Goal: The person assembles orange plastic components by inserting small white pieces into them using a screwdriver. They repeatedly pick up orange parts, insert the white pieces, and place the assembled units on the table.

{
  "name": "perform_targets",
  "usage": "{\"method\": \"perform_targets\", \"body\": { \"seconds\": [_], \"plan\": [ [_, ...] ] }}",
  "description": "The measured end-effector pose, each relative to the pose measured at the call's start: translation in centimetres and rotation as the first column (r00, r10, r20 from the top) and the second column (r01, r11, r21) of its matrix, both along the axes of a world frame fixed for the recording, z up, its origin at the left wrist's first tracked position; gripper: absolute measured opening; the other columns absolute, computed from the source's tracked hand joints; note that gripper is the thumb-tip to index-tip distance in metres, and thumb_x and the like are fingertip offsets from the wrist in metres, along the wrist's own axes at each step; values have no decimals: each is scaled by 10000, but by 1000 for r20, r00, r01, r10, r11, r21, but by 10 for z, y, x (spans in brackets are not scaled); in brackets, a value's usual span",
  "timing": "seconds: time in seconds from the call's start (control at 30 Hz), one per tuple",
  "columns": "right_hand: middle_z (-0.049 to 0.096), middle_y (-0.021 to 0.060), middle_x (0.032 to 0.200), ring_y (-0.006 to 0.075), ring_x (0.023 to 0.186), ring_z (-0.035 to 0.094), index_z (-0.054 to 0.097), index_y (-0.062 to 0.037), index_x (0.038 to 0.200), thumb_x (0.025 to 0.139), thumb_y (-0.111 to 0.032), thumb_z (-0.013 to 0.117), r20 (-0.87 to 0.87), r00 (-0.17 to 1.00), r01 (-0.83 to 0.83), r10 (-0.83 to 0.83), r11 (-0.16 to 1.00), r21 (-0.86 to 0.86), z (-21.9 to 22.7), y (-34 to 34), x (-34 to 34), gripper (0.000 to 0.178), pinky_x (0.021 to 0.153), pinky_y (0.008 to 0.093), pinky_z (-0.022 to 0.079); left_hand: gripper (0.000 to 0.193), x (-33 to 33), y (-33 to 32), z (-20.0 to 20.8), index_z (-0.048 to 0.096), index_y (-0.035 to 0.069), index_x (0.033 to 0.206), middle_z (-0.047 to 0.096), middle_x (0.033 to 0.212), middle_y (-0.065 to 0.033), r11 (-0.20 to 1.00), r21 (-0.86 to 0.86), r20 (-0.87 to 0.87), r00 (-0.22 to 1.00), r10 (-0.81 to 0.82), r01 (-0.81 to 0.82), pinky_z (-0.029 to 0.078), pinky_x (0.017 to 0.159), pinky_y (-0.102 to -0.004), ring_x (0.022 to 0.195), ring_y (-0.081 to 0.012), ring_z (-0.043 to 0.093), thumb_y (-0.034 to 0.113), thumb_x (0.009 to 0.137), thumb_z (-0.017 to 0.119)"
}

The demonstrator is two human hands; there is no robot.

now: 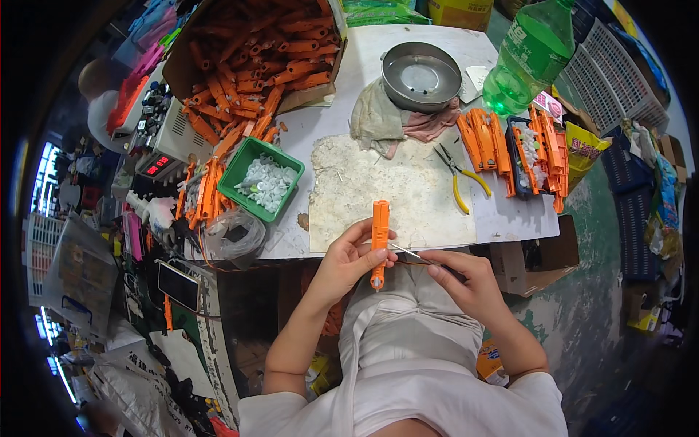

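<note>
My left hand [346, 261] is closed around a long orange plastic part [380, 222], held upright just off the table's front edge. A small pale tip sticks out of the part's lower end. In my right hand [467, 278] is a slim metal tool [405, 251], its thin point at the side of the orange part by my left fingers. Whether it is a screwdriver or tweezers I cannot tell. Yellow-handled pliers [460, 191] lie on the worn white board [342, 207]. To the left is a green tray [231, 180] of small translucent white pieces.
A carton [326, 93] heaped with orange parts stands back left. More orange parts [484, 142] lie at right beside a dark tray of white pieces. A metal bowl [420, 69] rests on cloths [377, 116], near a big green bottle [528, 54]. Another person [105, 109] is far left.
</note>
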State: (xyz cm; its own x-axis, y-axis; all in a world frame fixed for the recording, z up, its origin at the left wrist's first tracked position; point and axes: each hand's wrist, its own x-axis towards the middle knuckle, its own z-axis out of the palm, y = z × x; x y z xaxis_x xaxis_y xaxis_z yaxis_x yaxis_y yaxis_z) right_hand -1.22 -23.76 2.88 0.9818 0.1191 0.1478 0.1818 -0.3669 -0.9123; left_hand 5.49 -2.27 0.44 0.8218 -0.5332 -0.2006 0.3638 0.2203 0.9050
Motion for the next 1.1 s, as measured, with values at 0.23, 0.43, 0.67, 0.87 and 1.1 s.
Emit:
{"method": "perform_targets", "body": {
  "seconds": [0.23,0.43,0.67,0.87,1.1],
  "plan": [
    [694,124,852,127,697,626,650,-3,1091,914,-130,582,-242,970,-8,20,999,49,14,-6,2,228,646,256,484,572,-1,1,1,333,-37,1374,614,1111,-197,999,48,-29,999,-25,27,534,816,-310,913,-217,653,54,882,609],
    [566,17,672,80,585,503,643,-9,1113,931,-162,564,-531,826,-56,188,965,256,9,-22,12,250,536,232,425,596,-2,5,1,341,-31,1394,619,1102,-174,994,79,-45,996,-74,77,531,797,-296,911,-200,649,54,876,623],
    [413,0,556,85,460,404,637,-20,1116,868,-94,597,-102,986,-128,133,990,52,-12,-24,6,262,435,259,368,574,-8,-2,4,360,-29,1388,623,1098,-160,986,145,-19,997,-79,81,517,805,-284,911,-180,640,58,883,618],
    [595,91,683,239,588,595,628,-17,1098,811,-3,624,215,960,-57,180,876,-478,5,-17,-4,288,534,322,479,535,-10,-8,11,389,-47,1352,609,1136,-179,998,60,-5,1000,27,-26,518,842,-299,937,-191,641,82,887,619],
    [676,174,869,268,676,649,645,12,1062,863,-30,602,23,989,-139,143,983,-116,-3,-11,-7,208,621,299,493,511,-2,-7,-4,422,-80,1292,605,1141,-196,997,24,-66,995,73,-72,512,876,-316,966,-222,647,160,891,629]
  ]
}}
